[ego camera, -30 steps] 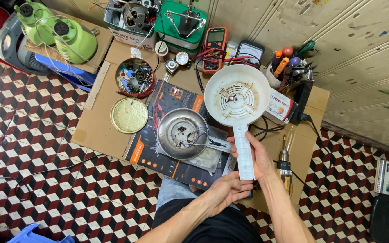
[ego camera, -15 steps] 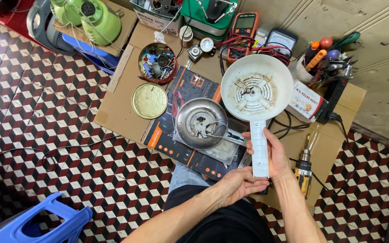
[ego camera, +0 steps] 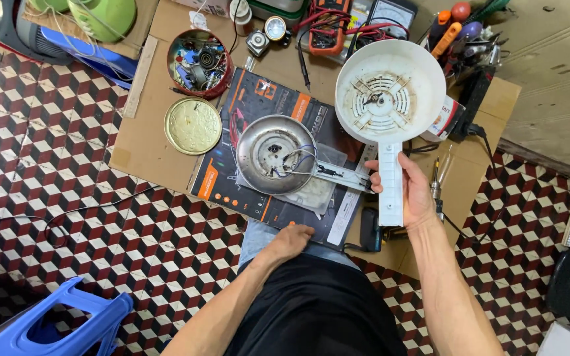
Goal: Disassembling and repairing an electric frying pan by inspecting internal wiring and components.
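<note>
My right hand [ego camera: 411,191] grips the long handle of a white plastic round housing [ego camera: 389,92], held up with its ribbed inside facing me. A round steel pan-shaped part [ego camera: 275,153] with thin wires and a metal bar lies on a dark printed mat [ego camera: 252,99], just left of that hand. My left hand [ego camera: 289,240] rests on my knee at the mat's near edge, fingers curled, holding nothing.
A red tin of small parts [ego camera: 199,60] and a gold lid [ego camera: 192,125] sit on the cardboard [ego camera: 143,138]. Meters, screwdrivers [ego camera: 453,23] and a screwdriver [ego camera: 435,184] lie at the back and right. A blue stool [ego camera: 67,323] stands at lower left.
My left hand let go of the white handle and dropped to my knee. The right hand alone keeps the housing up. The view shifted toward the left.
</note>
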